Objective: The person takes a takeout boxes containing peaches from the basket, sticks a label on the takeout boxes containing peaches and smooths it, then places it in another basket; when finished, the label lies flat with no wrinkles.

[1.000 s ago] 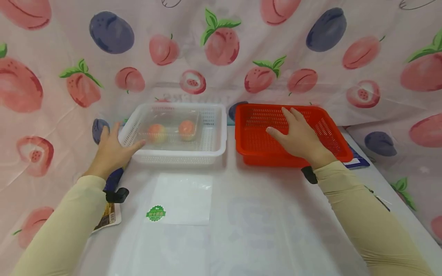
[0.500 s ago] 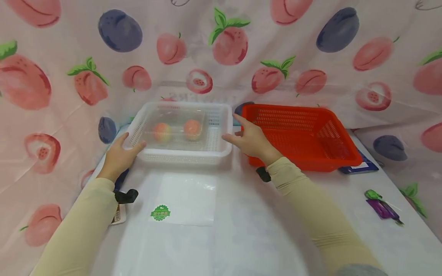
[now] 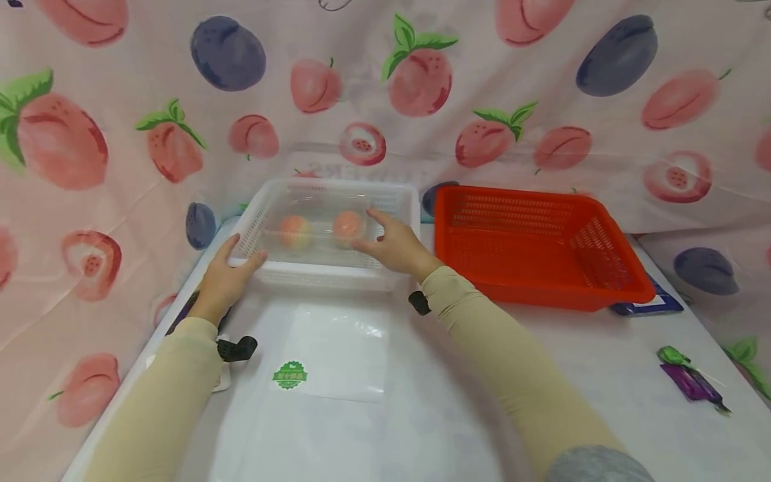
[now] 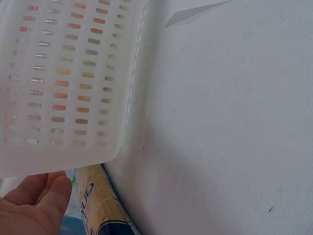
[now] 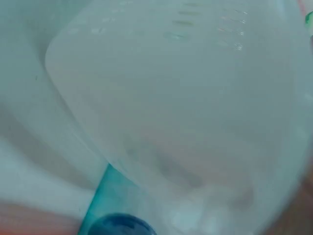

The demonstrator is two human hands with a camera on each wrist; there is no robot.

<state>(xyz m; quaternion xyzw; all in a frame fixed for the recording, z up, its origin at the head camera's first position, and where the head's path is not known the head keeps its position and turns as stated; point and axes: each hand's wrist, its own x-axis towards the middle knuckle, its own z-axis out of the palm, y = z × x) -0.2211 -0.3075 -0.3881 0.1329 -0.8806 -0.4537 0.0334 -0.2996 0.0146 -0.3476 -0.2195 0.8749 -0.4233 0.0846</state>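
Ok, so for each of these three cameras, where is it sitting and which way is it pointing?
Head: worn on the head, looking forward and down at the white basket, red basket, both sleeved arms, left hand and right hand.
Left wrist: beside the left hand, facing the white basket's slotted wall and the white table cover; part of that hand shows.
Right wrist: pressed close to blurred translucent plastic; no hand clearly shows.
Shared: head and left wrist views both show the white basket and the left hand.
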